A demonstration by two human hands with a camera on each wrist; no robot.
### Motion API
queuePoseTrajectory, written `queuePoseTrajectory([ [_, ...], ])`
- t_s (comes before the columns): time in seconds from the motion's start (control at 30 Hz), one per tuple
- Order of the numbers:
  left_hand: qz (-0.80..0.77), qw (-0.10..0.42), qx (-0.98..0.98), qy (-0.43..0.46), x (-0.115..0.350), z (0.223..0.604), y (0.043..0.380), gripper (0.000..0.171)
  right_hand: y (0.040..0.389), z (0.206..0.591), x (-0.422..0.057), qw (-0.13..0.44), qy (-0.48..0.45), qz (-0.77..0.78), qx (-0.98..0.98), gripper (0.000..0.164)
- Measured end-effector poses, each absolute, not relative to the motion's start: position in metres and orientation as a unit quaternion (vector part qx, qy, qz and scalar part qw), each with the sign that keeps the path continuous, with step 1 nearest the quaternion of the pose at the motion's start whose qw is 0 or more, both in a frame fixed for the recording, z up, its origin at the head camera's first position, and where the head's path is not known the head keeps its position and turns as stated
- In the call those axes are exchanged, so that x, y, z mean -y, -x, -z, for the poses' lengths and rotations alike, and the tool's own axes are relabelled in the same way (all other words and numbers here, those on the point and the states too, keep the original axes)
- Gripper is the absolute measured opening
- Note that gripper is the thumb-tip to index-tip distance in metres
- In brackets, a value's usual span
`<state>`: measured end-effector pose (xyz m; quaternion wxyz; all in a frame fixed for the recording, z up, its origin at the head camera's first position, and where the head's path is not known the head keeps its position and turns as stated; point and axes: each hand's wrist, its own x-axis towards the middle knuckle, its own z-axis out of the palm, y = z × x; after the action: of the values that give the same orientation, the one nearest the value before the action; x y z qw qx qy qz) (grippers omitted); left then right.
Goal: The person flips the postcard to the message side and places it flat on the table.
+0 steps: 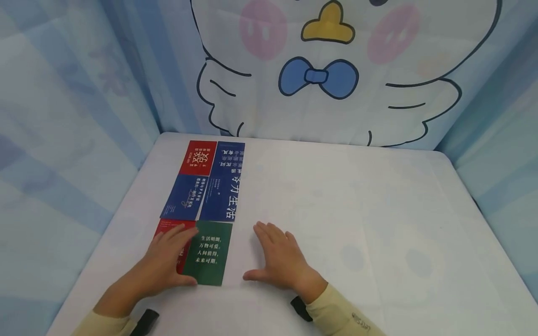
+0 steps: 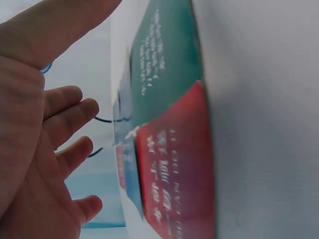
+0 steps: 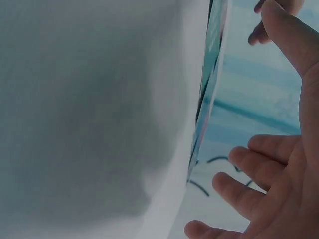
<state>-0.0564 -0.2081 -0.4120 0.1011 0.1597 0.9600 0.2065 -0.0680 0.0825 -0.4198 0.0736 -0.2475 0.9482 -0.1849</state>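
Observation:
Several printed cards lie edge to edge on the left of the table. Over the lower red card point(image 1: 166, 225) my left hand point(image 1: 161, 263) is spread, its thumb near the bottom of the green card point(image 1: 208, 254). In the left wrist view, fingers point(image 2: 70, 119) and palm are raised off the cards with nothing held. To the right of the green card, my right hand point(image 1: 281, 256) hovers with spread fingers and holds nothing. Farther back are a small blue card point(image 1: 185, 196), blue printed cardstock point(image 1: 222, 182) beside it, and an upper red card point(image 1: 199, 157).
A white cloth covers the table point(image 1: 357, 210). Behind it hangs a curtain with a cartoon bird and blue bow tie point(image 1: 318, 77). Pale blue curtains point(image 1: 63, 116) stand along both sides. Dark wrist bands point(image 1: 145, 322) show at both sleeves.

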Motion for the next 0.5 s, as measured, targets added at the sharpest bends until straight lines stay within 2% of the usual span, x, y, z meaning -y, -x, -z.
queuePoseTrajectory([
  [0.5, -0.213, 0.147, -0.955, -0.146, 0.213, 0.427, 0.046, 0.094, 0.069, 0.428, -0.032, 0.177, 0.323, 0.120, -0.922, 0.100],
])
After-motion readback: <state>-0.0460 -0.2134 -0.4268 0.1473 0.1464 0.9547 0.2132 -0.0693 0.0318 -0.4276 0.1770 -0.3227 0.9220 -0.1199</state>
